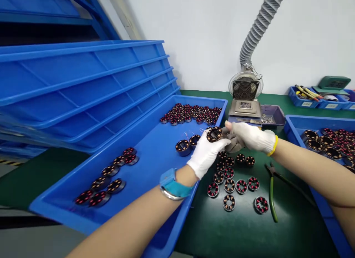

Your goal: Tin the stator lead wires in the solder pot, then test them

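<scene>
In the head view my left hand (205, 151), in a white glove, is closed round a motor stator (214, 133), a dark ring with copper coils inside. Thin wires stick out to its left. Close by on the right is my right hand (246, 136), gloved in white with grey fingers. Its fingers are curled beside the stator; what they hold, if anything, is hidden. Two larger stators (183, 147) stand under my left hand in the blue tray (149, 154). Below my hands, several smaller stators (229, 185) with red or copper coils lie on the green table (222, 232).
Green-handled pliers (273, 193) lie open at the right. A metal device with a fan (245, 89) stands behind my hands under a grey hose (260, 24). Stacked blue trays (91, 80) rise at the left. Another blue tray (301, 126) holds stators at the right.
</scene>
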`<act>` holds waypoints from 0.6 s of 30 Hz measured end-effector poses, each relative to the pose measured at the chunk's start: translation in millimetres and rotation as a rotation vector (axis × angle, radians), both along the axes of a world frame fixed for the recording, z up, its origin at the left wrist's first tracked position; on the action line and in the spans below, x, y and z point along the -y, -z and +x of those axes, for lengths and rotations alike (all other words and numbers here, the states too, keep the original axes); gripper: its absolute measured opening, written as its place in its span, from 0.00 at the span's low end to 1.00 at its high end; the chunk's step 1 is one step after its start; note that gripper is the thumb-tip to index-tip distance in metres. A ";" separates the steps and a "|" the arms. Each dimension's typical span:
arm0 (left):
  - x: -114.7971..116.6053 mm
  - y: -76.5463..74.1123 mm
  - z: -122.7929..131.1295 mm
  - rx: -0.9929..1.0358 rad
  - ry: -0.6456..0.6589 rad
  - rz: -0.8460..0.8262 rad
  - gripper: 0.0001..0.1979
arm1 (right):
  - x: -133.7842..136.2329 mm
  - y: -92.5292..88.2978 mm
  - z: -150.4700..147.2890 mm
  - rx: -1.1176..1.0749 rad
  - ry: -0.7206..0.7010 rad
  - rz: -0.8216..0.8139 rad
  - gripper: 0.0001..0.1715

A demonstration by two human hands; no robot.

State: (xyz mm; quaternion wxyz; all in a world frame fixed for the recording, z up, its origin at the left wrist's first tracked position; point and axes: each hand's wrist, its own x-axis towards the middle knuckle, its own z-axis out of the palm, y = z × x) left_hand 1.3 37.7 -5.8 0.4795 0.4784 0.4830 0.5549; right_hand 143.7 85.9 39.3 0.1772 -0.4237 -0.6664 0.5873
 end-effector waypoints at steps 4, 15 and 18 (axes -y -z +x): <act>5.1 -7.9 -4.3 -0.014 0.217 -0.044 0.28 | -6.7 12.8 7.1 -0.072 -0.070 -0.220 0.25; 9.6 -1.5 6.0 -0.201 0.171 -0.242 0.52 | -71.8 1.5 44.6 0.067 0.520 0.591 0.30; 9.1 -0.4 6.4 -0.250 0.193 -0.263 0.49 | -102.4 -1.0 61.7 0.092 0.776 0.715 0.34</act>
